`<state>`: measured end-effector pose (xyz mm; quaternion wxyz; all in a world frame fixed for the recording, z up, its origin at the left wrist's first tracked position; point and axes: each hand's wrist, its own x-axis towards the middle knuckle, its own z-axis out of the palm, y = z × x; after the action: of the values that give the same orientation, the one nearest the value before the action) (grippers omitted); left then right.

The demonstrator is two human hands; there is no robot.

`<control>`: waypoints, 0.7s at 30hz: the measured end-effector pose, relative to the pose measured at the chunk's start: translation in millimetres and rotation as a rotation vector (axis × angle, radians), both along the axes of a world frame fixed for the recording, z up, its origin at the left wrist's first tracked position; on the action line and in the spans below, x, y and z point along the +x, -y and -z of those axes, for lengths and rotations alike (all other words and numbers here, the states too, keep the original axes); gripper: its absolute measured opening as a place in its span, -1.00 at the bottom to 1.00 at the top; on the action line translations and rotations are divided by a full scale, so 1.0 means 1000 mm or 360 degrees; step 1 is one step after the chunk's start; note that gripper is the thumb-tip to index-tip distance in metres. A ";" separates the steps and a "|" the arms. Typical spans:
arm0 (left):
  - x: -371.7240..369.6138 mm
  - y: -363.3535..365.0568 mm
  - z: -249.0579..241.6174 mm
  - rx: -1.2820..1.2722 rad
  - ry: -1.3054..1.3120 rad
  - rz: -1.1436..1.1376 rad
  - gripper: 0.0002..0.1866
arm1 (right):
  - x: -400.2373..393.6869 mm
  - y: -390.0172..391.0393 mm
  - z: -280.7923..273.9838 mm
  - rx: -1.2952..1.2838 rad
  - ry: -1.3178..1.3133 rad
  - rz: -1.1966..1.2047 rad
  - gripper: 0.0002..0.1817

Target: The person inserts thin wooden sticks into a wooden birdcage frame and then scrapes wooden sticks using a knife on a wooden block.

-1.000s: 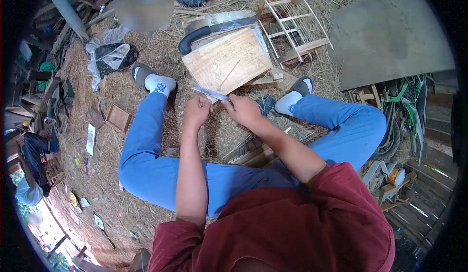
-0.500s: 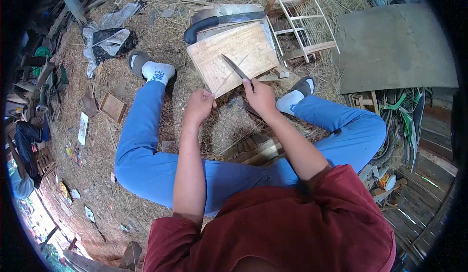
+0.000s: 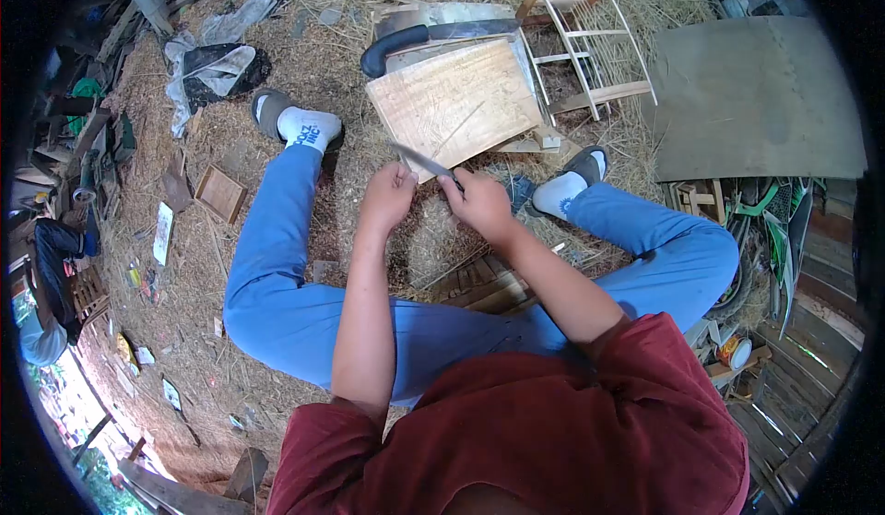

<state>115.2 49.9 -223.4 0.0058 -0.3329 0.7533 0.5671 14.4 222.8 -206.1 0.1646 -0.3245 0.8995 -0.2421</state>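
Soft, even daylight, faint shadows, sharp centre, strong fisheye bending and black vignette at edges.

Two hands: left hand (image 3: 390,194), right hand (image 3: 479,203). One small knife (image 3: 422,161). One large machete (image 3: 433,35) at far side. One wooden board (image 3: 456,105). One wooden rack (image 3: 583,45) far right. Two grey slippers. One small wooden tray (image 3: 219,194) at left.

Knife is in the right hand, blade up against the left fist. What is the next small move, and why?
Probably a short, shallow stroke with the knife away from the body. The right hand grips the handle and the blade lies across the top of the left hand, which is closed as if pinching something too thin to make out. The blade points away toward the wooden board, so pushing outward keeps the edge off the fingers.
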 end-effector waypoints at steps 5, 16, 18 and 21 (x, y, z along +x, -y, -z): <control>-0.001 0.001 -0.003 0.0162 0.0101 -0.0037 -0.78 | -0.004 0.000 0.003 -0.0020 -0.0086 0.0013 -0.53; 0.001 0.005 0.008 0.0246 0.0034 -0.0028 -0.78 | -0.012 -0.009 0.006 0.0086 -0.0096 0.0080 -0.51; 0.001 0.006 0.006 0.0254 0.0019 -0.0011 -0.78 | -0.016 -0.010 0.010 0.0095 -0.0085 0.0163 -0.52; -0.001 0.004 -0.003 0.0252 0.0060 0.0017 -0.78 | 0.006 -0.011 0.015 -0.0011 -0.0209 -0.0100 -0.50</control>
<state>114.2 45.8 -220.6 0.0493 -0.3380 0.7076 0.6185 20.3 234.1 -221.4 0.1116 -0.3682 0.8969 -0.2180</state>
